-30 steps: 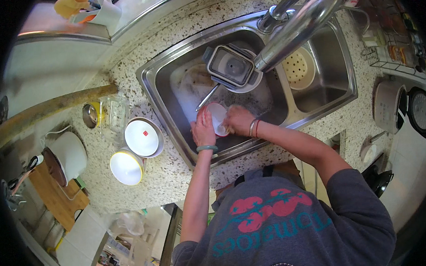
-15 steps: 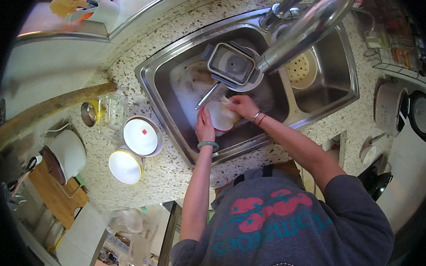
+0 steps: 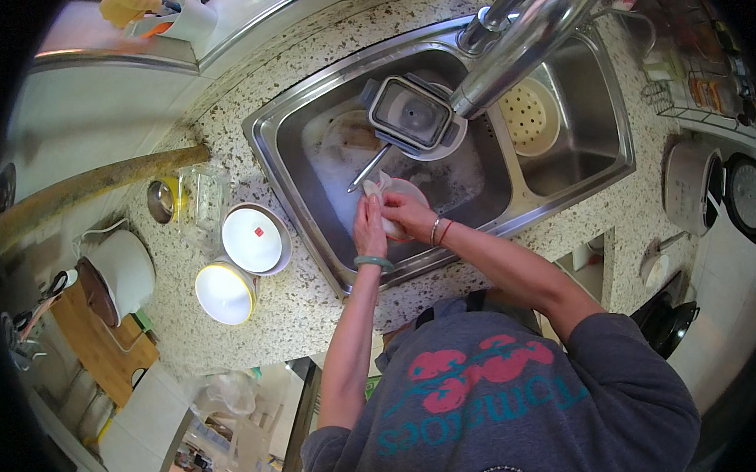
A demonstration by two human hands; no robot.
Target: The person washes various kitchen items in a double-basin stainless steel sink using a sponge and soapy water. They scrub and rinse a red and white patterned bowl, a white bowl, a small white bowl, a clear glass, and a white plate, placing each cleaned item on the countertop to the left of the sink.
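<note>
Over the soapy left basin of the sink (image 3: pixel 274 139), a white bowl with a red rim (image 3: pixel 409 189) is tilted in my left hand (image 3: pixel 370 229), whose fingers close on its left side. A pale, crumpled cloth (image 3: pixel 380 185) is pressed to the bowl's left rim by my right hand (image 3: pixel 409 215); its fingers are bunched on the cloth and partly cover the bowl. Just beyond my hands, a metal-handled utensil (image 3: pixel 369 168) leans under a clear rectangular container with a grey rim (image 3: pixel 412 113). That container rests on a white dish (image 3: pixel 442 148).
The faucet (image 3: pixel 521 52) reaches over the basin from the far side. A cream perforated strainer (image 3: pixel 528 118) sits in the right basin. On the left counter stand a white bowl (image 3: pixel 251 241), a yellow-rimmed bowl (image 3: pixel 224 294) and a clear plastic box (image 3: pixel 202 199). A rice cooker (image 3: pixel 688 184) is at right.
My right hand has moved left across the bowl with the cloth, from its right side to its left rim beside my left hand. The left hand has shifted slightly.
</note>
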